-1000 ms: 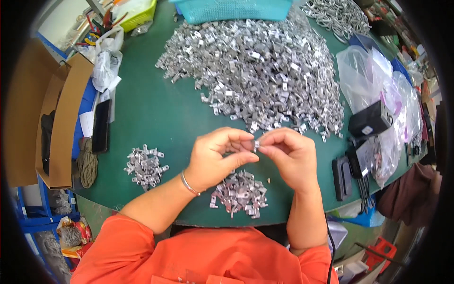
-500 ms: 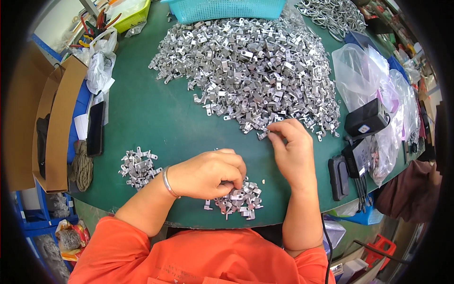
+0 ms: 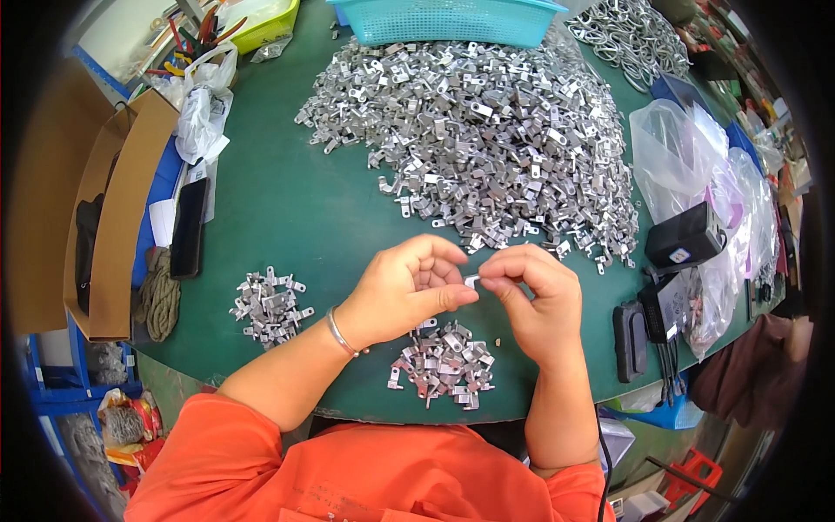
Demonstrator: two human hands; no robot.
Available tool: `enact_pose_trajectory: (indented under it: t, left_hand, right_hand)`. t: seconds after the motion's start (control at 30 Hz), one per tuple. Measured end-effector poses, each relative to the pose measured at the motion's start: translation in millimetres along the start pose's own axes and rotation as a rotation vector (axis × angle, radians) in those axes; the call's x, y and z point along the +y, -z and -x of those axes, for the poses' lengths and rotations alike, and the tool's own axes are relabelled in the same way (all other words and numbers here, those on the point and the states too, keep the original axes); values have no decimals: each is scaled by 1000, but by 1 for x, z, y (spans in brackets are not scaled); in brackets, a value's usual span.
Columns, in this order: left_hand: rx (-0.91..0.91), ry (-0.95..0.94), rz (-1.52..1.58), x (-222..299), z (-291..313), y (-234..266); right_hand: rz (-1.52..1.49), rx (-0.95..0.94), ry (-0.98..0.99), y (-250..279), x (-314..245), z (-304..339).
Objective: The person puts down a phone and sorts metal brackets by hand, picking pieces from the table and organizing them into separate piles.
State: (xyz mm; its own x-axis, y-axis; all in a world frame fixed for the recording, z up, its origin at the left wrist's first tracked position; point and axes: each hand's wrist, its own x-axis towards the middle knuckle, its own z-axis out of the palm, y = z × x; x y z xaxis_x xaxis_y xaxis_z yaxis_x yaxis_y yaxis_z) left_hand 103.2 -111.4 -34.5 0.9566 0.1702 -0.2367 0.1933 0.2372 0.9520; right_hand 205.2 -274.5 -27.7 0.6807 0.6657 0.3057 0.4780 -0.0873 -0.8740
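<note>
Between the fingertips of my right hand (image 3: 541, 304) is a small bent metal bracket (image 3: 471, 281), its bright end pointing left. My left hand (image 3: 396, 287), with a bangle at the wrist, is beside it; the thumb and fingers are apart around the bracket's free end, with no grip visible. Below the hands, near the table's front edge, lies a small heap of metal brackets (image 3: 448, 365). Another small heap of brackets (image 3: 268, 306) sits left of my left forearm. Beyond both hands spreads a large pile of similar brackets (image 3: 478, 139).
A turquoise basket (image 3: 452, 24) stands behind the pile on the green table (image 3: 270, 200). At left are a phone (image 3: 189, 228) and a cardboard box (image 3: 130, 217). To the right lie plastic bags (image 3: 665, 161), a black box-shaped device (image 3: 685, 235) and metal rings (image 3: 631, 39).
My right hand has drawn back from the pile's near edge with a bracket. My left hand has risen from the near heap, opened its fingers and come up beside the right.
</note>
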Motion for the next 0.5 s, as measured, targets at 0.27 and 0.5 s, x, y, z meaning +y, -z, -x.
enact_pose_trajectory:
  t: [0.27,0.5]
  left_hand:
    - [80,-420,-356,-5,0,-2]
    - [63,-494,-391,-6,-4,1]
  right_hand:
    - [-308,-2,-163,-4,2,6]
    - [-460,-103,-373,0,-3,0]
